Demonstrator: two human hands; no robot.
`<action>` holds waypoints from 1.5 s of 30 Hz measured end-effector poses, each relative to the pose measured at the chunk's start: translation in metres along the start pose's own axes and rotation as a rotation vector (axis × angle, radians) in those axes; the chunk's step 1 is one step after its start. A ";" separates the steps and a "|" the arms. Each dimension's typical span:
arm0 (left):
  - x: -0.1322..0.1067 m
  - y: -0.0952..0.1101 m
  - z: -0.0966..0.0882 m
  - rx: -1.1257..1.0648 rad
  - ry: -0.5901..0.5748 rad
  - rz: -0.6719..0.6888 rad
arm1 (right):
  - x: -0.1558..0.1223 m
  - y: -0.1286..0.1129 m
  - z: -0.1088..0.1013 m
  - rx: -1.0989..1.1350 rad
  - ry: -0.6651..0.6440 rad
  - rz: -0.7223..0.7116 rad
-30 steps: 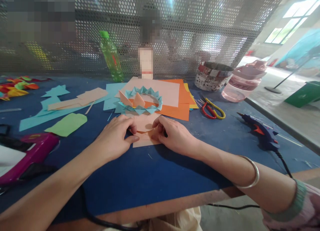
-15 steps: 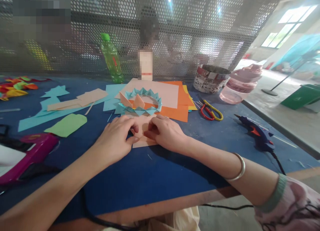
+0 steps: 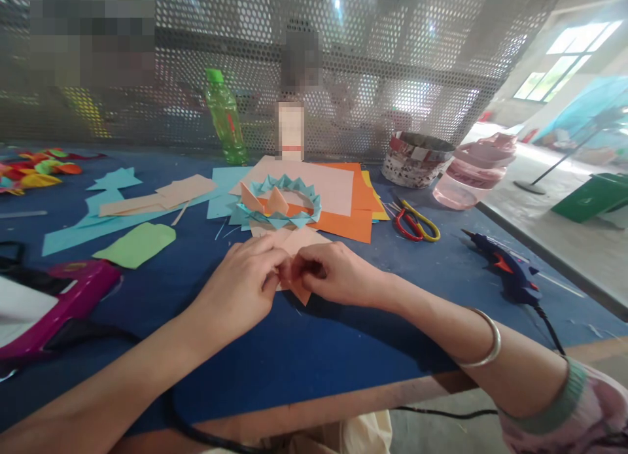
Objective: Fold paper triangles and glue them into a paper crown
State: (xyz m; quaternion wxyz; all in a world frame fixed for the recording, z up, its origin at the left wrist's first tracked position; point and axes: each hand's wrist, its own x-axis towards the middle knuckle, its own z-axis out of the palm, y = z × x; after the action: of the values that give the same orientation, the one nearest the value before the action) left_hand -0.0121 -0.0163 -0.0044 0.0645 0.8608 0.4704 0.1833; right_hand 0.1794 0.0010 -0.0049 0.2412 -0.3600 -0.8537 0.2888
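Note:
My left hand (image 3: pixel 255 267) and my right hand (image 3: pixel 333 271) meet over the table, fingertips nearly touching. Both pinch a peach sheet of paper (image 3: pixel 301 292), whose lower corner points toward me between them. Its folds are partly hidden by my fingers. Just beyond my hands lies a ring of folded light-blue paper points (image 3: pixel 289 220), with two peach points standing on its left and front side. Under the ring are stacked sheets, among them a pale pink sheet (image 3: pixel 338 191) and an orange sheet (image 3: pixel 358 228).
Scissors (image 3: pixel 417 222) with red and yellow handles lie right of the paper. Farther right is a dark-blue glue gun (image 3: pixel 505 264). A pink water bottle (image 3: pixel 473 173), a paper-covered pot (image 3: pixel 415 159) and a green bottle (image 3: pixel 226 120) stand behind. A magenta device (image 3: pixel 83 290) and light-green paper (image 3: pixel 137 244) sit left.
My hands have come closer together and slightly toward me. The peach paper has turned, so a corner now points at me instead of a straight edge. The view has shifted slightly.

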 end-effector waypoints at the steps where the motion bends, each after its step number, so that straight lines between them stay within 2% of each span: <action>1: -0.001 0.002 0.000 0.003 -0.010 0.025 | -0.002 0.000 -0.001 0.007 -0.019 -0.007; 4: -0.003 0.006 0.000 0.039 0.025 0.077 | -0.004 0.003 -0.002 0.041 0.019 0.045; 7: -0.003 0.006 -0.001 0.093 0.144 0.083 | -0.003 0.010 0.001 0.066 0.125 0.139; 10: -0.004 0.001 0.000 0.089 0.210 0.096 | -0.003 0.014 0.002 0.073 0.154 0.169; 16: -0.005 -0.005 0.005 -0.051 0.085 0.088 | -0.006 0.011 0.000 -0.088 0.113 0.008; 20: -0.005 -0.004 0.006 -0.058 0.072 0.112 | -0.007 0.013 -0.007 -0.201 0.080 -0.062; 25: -0.006 -0.003 0.002 -0.041 0.034 0.148 | -0.001 0.022 -0.017 -0.160 0.012 -0.156; 28: -0.006 -0.002 -0.004 -0.049 -0.039 0.174 | 0.002 0.027 -0.020 -0.078 -0.047 -0.201; 32: -0.005 -0.001 -0.012 -0.058 -0.126 0.205 | 0.003 0.029 -0.020 -0.019 -0.092 -0.181; 38: -0.005 -0.004 -0.014 -0.052 -0.127 0.269 | 0.004 0.030 -0.019 -0.023 -0.108 -0.164; 45: -0.006 -0.007 -0.014 -0.015 -0.145 0.286 | 0.003 0.026 -0.008 -0.055 -0.021 -0.012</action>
State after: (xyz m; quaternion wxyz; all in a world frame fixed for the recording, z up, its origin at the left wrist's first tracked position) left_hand -0.0259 -0.0188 0.0053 0.0779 0.9295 0.3358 0.1313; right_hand 0.1950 0.0205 -0.0158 0.2240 -0.3582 -0.8660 0.2677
